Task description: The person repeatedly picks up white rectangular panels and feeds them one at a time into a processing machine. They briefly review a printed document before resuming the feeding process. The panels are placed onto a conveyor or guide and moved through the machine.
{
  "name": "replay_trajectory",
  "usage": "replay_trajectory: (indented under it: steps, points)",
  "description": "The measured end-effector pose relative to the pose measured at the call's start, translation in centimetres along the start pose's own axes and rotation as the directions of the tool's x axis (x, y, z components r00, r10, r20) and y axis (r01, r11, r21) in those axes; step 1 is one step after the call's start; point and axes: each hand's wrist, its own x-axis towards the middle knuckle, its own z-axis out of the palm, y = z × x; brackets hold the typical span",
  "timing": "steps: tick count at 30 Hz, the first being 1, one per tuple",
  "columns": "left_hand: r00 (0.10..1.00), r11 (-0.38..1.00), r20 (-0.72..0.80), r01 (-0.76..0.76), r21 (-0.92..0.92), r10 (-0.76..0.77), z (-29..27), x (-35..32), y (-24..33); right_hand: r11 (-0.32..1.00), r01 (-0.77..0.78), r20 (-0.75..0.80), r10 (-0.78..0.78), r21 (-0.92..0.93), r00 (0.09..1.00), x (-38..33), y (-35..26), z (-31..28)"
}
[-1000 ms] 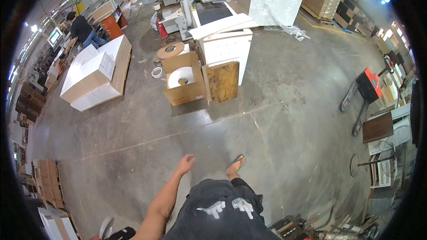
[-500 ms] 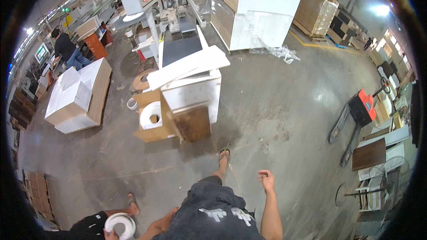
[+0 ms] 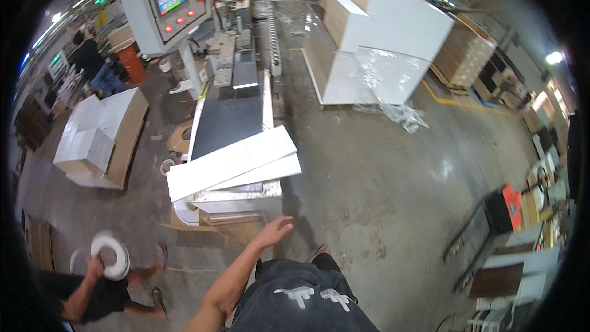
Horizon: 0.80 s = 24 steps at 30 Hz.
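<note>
My left hand [image 3: 275,232] reaches forward in front of my body, its fingers loosely stretched out and nothing in them. It is nearest to the front end of a machine bed, just beside a cardboard box [image 3: 236,230]. Two white boards [image 3: 236,163] lie crosswise, one overlapping the other, on the machine's near end. Behind them runs the dark conveyor bed [image 3: 224,124]. Part of a white roll [image 3: 186,212] shows in the box below the boards. My right hand is out of the picture.
At the lower left another person carries a white roll [image 3: 117,252]. A control panel [image 3: 169,9] on a post stands left of the conveyor. Wrapped white stacks [image 3: 393,67] and a pallet of white panels [image 3: 86,147] flank it. A red pallet jack [image 3: 511,206] is at right.
I have moved forward, so the machine and boards are closer. My left hand has swung ahead; my right hand has left the picture. The person with the roll has come forward on the left.
</note>
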Motion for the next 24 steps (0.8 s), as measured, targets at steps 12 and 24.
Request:
replay_trajectory:
  steps: [12, 24]
  points:
    - [0.938, 0.995, -0.333, -0.102, 0.010, 0.099, -2.0, 20.6, 22.1, 0.788, 0.407, 0.231, -0.336, -0.462, 0.913, 26.2, -38.2, -8.7]
    - [0.859, 0.980, -0.511, -0.093, -0.174, -0.009, -7.2, 45.3, 26.9, 0.790, 0.610, 0.122, -0.600, -0.068, 0.791, 33.3, -87.3, -11.9]
